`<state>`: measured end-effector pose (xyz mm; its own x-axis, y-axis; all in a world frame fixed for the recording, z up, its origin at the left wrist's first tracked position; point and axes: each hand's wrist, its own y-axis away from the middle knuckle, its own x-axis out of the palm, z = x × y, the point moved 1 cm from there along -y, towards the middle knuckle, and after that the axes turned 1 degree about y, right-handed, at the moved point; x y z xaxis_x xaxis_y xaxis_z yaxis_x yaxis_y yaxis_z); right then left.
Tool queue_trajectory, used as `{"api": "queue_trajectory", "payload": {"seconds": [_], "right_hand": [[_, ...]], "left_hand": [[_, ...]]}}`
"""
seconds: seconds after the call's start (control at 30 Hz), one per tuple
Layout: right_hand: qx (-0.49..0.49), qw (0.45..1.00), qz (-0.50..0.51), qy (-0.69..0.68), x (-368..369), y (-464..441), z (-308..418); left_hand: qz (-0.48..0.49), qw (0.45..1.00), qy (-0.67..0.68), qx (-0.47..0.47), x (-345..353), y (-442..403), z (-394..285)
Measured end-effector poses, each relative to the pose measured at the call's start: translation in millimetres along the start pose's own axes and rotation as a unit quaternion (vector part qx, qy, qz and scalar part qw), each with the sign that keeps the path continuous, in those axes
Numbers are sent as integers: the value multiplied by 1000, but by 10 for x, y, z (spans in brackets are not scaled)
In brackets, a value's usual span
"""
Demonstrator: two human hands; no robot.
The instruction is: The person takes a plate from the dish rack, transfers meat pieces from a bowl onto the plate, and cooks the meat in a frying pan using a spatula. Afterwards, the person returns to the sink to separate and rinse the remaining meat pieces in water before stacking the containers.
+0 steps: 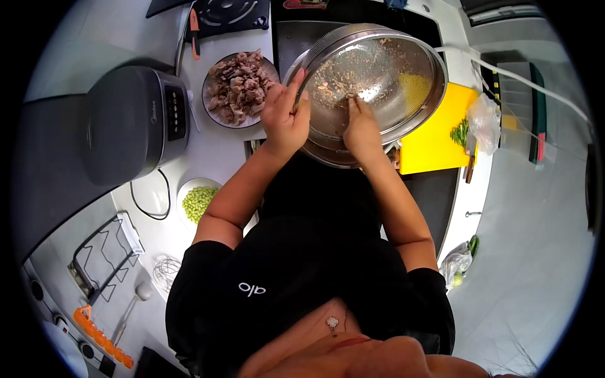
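A large metal strainer (384, 69) is tilted over a metal bowl (334, 154), with small brown bits stuck to its mesh. My left hand (287, 116) grips the strainer's left rim. Inside the strainer, my right hand (362, 129) has its fingertips pressed together against the mesh near the bits; whatever they pinch is too small to name. A plate of cooked meat pieces (239, 88) stands just left of my left hand.
A dark appliance (135, 120) stands at left, a bowl of green beans (199, 201) below it. An orange-handled knife (195, 31) lies at upper left. On the right are a yellow cutting board (435, 135), chopped greens (460, 132), a knife (470, 167) and a plastic bag (484, 123).
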<state>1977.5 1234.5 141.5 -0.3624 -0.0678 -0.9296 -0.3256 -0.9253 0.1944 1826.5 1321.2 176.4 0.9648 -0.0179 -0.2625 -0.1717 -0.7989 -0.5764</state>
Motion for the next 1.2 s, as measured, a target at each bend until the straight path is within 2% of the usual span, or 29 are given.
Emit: {"api": "queue_trajectory", "payload": {"seconds": [0.07, 0.1, 0.23, 0.33, 0.37, 0.47, 0.5, 0.6, 0.77, 0.87, 0.9, 1.0, 1.03, 1.13, 1.2], "right_hand": [[-51, 990, -24, -132, 4, 27, 32], [-70, 978, -85, -175, -5, 32, 61], [-12, 954, -171, -247, -239, -40, -108], [-112, 939, -202, -255, -441, -145, -78], [-123, 944, -186, -246, -487, -189, -81], [-278, 941, -173, -85, -695, -242, 178], [-311, 944, -97, -53, -606, -248, 181], [-332, 939, -79, 47, -425, -227, 164], [-241, 967, 32, 73, -383, -46, -196], [-192, 974, -17, -116, -592, 9, -314], [-192, 964, -124, -139, -648, -25, -298], [-77, 974, -123, -172, -694, -34, -321], [-77, 969, -151, -178, -663, -14, -297], [-95, 981, -123, -119, -583, 2, -312], [-73, 985, -101, -116, -536, 2, -262]], "left_hand": [[-6, 1000, -3, 19, 8, -40, -46], [-7, 1000, -9, 20, 3, -58, -61], [-20, 999, -5, 38, -4, -95, -1], [-20, 999, 0, 41, -17, -111, -19], [-23, 999, 2, 41, -15, -107, -36], [-18, 999, 2, 46, -23, -125, -124], [-14, 999, 3, 50, -25, -134, -150], [-7, 998, 6, 64, -40, -148, -170], [-20, 998, 5, 61, -49, -159, -76], [-25, 998, 8, 55, -46, -160, -59], [-26, 998, 9, 52, -47, -162, -61], [-30, 998, 13, 61, -54, -192, -127], [-30, 997, 14, 67, -49, -199, -137], [-27, 996, 16, 82, -38, -211, -165], [-21, 995, 13, 94, -48, -212, -182]]}}
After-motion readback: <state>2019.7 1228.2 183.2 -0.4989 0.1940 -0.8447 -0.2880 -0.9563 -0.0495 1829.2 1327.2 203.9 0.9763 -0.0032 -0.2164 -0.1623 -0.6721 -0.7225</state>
